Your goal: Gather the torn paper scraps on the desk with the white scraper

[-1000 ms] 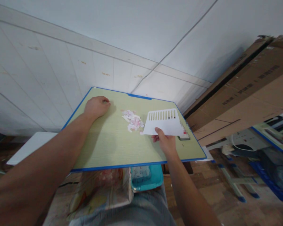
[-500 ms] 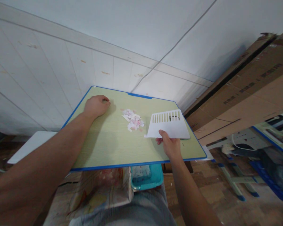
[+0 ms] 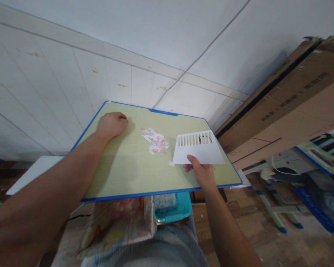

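My right hand (image 3: 199, 171) grips the near edge of a white sheet with a row of slots cut along its far side (image 3: 197, 152), thumb on top and fingers beneath. Dark marks or an object show through the rightmost slots. Over the left part of the greenish desktop (image 3: 128, 174), my left hand (image 3: 111, 124) is curled closed; whether it holds anything cannot be made out. Between the hands lies a loose pile of white and pinkish paper scraps (image 3: 157, 141). One small white scrap (image 3: 171, 163) is at the sheet's near left corner.
A white panelled wall (image 3: 100, 74) with a cable stands behind the desk. Large cardboard boxes (image 3: 289, 107) lean at the right. Below the front edge are a turquoise bin (image 3: 180, 213) and a patterned cloth bag (image 3: 122, 222). Another desk (image 3: 314, 157) stands further right.
The slotted white sheet has tilted slightly in my right hand, and more of what lies behind its right slots shows. My left hand stays curled in nearly the same place. The view has shifted slightly.
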Action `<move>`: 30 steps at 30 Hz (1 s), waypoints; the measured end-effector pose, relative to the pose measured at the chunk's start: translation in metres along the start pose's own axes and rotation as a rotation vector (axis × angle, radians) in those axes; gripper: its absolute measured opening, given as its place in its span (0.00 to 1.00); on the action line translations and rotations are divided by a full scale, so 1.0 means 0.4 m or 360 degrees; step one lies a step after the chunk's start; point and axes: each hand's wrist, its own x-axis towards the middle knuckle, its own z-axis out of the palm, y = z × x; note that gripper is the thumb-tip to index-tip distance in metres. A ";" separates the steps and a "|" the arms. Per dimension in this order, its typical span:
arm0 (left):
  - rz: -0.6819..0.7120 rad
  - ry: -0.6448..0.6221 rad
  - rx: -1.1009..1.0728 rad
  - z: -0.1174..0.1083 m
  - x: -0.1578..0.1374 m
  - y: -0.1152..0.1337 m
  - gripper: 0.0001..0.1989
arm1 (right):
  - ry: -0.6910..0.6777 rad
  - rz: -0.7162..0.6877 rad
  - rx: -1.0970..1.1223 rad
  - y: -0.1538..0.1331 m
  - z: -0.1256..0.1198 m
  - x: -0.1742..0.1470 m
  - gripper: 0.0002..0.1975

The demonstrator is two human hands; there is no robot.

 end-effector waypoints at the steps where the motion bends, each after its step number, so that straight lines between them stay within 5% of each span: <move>1: -0.0007 0.0001 0.0000 0.000 0.000 0.000 0.27 | -0.0033 -0.0001 -0.0018 -0.003 -0.003 -0.002 0.18; 14: -0.0042 -0.0007 -0.0001 0.002 0.002 0.000 0.28 | -0.0170 -0.0002 -0.0009 -0.012 -0.013 -0.028 0.17; 30: -0.0081 -0.0004 -0.0051 -0.008 -0.010 0.016 0.24 | -0.0056 0.0084 -0.0033 -0.008 -0.043 -0.082 0.22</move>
